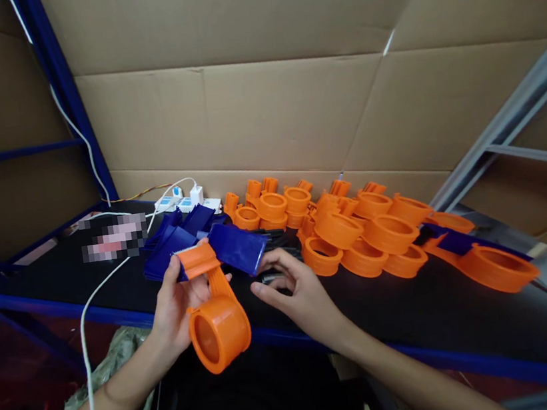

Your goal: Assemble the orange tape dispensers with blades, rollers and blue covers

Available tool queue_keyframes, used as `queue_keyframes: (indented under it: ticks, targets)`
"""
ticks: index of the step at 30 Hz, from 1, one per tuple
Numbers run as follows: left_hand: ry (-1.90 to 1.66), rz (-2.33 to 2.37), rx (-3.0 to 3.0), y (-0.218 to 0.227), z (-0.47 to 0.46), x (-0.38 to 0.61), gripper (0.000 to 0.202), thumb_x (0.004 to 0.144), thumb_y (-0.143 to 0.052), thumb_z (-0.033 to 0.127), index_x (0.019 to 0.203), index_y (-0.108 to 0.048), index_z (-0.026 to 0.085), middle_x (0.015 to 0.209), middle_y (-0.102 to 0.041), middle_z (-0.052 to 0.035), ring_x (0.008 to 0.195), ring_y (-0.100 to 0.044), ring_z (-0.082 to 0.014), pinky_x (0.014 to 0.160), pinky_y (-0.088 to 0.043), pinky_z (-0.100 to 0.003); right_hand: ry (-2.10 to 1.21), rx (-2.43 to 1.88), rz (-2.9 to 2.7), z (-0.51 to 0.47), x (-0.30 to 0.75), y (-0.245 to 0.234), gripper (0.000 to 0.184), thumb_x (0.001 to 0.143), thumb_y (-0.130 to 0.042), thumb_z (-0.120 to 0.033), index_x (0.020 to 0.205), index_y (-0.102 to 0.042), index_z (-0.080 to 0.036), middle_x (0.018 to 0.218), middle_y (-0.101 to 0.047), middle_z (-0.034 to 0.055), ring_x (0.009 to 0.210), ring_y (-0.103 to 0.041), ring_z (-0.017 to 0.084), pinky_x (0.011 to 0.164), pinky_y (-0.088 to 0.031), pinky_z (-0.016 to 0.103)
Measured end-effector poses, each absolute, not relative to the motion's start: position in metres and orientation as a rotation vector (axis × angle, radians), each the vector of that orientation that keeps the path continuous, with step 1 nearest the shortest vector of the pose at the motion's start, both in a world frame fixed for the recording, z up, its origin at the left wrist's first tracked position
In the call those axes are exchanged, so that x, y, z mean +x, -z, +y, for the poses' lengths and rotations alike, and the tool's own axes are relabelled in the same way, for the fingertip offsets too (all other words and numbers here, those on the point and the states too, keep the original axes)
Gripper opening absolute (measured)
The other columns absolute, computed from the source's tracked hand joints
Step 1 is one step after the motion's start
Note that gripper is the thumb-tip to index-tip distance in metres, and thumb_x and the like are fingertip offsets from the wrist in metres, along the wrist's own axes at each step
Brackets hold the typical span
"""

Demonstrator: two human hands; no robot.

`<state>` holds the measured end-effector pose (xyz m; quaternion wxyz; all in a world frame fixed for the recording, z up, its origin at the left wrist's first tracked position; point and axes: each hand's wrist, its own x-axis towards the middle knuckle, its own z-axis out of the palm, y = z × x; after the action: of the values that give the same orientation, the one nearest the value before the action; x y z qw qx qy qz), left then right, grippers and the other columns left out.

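Note:
My left hand (pixel 179 308) is closed around the handle of an orange tape dispenser (pixel 216 313), whose round drum points toward me. A toothed blade strip sits at its top, against a blue plastic plate (pixel 237 247). My right hand (pixel 299 290) hovers just right of the dispenser with its fingers spread and curled, holding nothing, above small dark parts (pixel 275 275) on the black table (pixel 113 286).
A heap of orange dispenser bodies (pixel 357 227) covers the table's middle and right. More blue plates (pixel 176 234) are stacked behind my left hand. A white power strip (pixel 187 203) and its cable (pixel 86 310) lie at the left. Cardboard walls enclose the back.

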<state>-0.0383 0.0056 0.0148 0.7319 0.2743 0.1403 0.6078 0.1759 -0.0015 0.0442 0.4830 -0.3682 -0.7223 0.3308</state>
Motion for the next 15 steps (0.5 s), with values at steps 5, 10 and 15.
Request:
queue_keyframes:
  ticks: [5, 10, 15]
  targets:
    - [-1.446, 0.439, 0.714, -0.017, -0.003, -0.03, 0.049, 0.081, -0.076, 0.037, 0.127, -0.066, 0.022, 0.126, -0.071, -0.0078, 0.095, -0.073, -0.025, 0.088, -0.06, -0.041, -0.035, -0.951, -2.111, -0.011, 0.185, -0.074, 0.072, 0.082, -0.074, -0.031, 0.145, -0.04, -0.025, 0.145, -0.046, 0.014, 0.133, -0.047, 0.032, 0.109, -0.045, 0.055]
    - [-1.408, 0.455, 0.796, -0.018, -0.009, -0.023, 0.041, 0.084, -0.074, 0.03, 0.124, -0.067, 0.021, 0.123, -0.072, -0.0092, 0.094, -0.074, -0.0235, 0.078, -0.061, -0.029, 0.214, -0.983, -2.416, -0.005, 0.17, -0.088, 0.054, 0.094, -0.059, -0.027, 0.147, -0.047, -0.023, 0.151, -0.045, 0.0148, 0.132, -0.047, 0.035, 0.105, -0.046, 0.059]
    - [-1.35, 0.473, 0.781, -0.019, -0.006, -0.02, 0.038, 0.087, -0.072, 0.035, 0.122, -0.066, 0.02, 0.119, -0.074, -0.0119, 0.102, -0.074, -0.0313, 0.087, -0.061, -0.041, 0.298, -0.964, -2.356, 0.013, 0.172, -0.071, 0.052, 0.094, -0.056, -0.025, 0.145, -0.051, -0.018, 0.143, -0.055, 0.0155, 0.121, -0.053, 0.033, 0.102, -0.048, 0.057]
